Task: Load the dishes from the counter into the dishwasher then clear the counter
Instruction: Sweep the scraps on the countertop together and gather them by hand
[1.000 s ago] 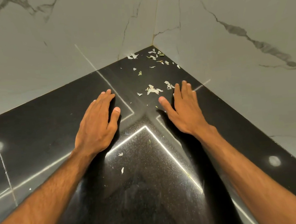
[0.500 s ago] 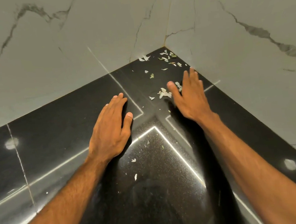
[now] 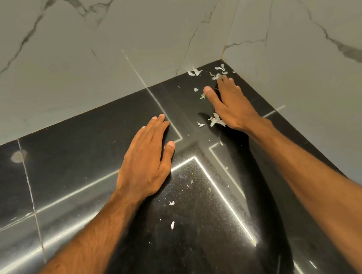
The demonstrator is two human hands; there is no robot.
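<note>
Farther toward the corner scraps (image 3: 194, 72), right hand (image 3: 232, 107).

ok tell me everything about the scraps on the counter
The scraps are small, thin, pale flakes, whitish with a few greenish, torn and irregular. They lie loose on the glossy black counter, thickest in the far corner where the marbled walls meet. One clump sits right beside the right hand, whose straight fingers reach the corner pile. A few strays lie nearer, near the left hand.

Dim; counter (image 3: 78, 160) glare, perhaps slight blur
</note>
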